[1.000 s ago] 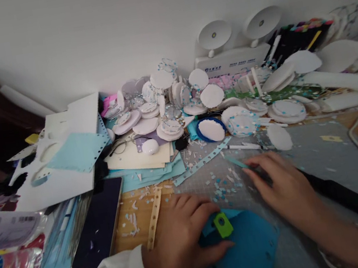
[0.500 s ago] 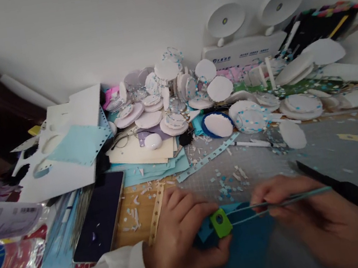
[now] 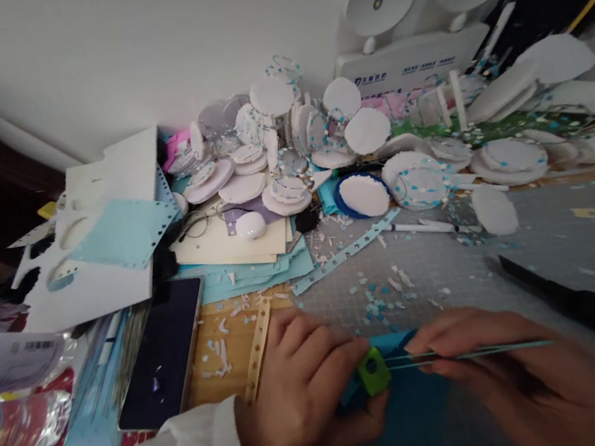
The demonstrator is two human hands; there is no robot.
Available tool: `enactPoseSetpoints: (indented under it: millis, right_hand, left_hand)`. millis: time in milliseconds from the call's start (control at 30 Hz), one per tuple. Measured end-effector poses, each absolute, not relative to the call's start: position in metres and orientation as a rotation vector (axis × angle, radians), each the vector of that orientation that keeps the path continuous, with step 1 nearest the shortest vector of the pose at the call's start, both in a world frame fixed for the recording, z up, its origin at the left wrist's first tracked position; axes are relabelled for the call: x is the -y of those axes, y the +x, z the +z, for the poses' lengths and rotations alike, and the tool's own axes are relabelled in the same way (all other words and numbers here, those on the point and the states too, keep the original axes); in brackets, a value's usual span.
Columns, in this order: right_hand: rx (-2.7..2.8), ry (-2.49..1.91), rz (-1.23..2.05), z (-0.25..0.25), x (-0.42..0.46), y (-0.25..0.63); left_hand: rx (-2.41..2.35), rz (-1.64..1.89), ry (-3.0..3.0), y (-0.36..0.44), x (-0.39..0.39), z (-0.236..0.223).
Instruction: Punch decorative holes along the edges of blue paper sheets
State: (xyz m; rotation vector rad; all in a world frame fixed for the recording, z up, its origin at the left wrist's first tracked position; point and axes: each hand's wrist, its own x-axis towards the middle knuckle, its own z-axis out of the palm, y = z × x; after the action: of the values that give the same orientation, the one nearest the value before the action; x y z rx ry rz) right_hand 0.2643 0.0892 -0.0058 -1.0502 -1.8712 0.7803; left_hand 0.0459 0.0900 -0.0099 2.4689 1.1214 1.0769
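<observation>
Near the front of the work surface, my left hand [image 3: 314, 388] pinches a small lime-green craft punch [image 3: 373, 372] between fingers and thumb. Thin light-blue paper strips [image 3: 515, 346] run from the punch's right side through the fingers of my right hand [image 3: 498, 364], closed on them and slightly blurred. Beneath both hands lies a darker blue sheet [image 3: 415, 416], partly covered. Just beyond the punch, tiny blue punched-out pieces [image 3: 376, 301] are scattered over the grey mat [image 3: 454, 273]. A tan strip with star-shaped holes [image 3: 257, 351] lies beside my left hand.
A black-handled knife or similar long black tool [image 3: 590, 303] lies right of my right hand. A dark phone [image 3: 163, 356] rests at left. White discs [image 3: 367, 129] pile along the back, before a white two-headed lamp [image 3: 412, 59]. A punched light-blue strip [image 3: 345, 253] crosses the mat.
My right hand has moved slightly left, nearer the punch, and the strips now lie closer together and more level. The punch has shifted slightly right. The camera view has tilted a little.
</observation>
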Motion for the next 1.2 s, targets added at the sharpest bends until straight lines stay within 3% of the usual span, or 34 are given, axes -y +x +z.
enactPoseSetpoints:
  millis: [667, 1200]
  right_hand:
    - [1.18, -1.138, 1.363, -0.015, -0.099, 0.253]
    - [1.275, -1.288, 0.902, -0.027, -0.114, 0.268]
  left_hand:
    - [-1.045, 1.06, 2.497, 0.046, -0.09, -0.008]
    - [-0.964, 1.047, 2.416, 0.043, -0.092, -0.005]
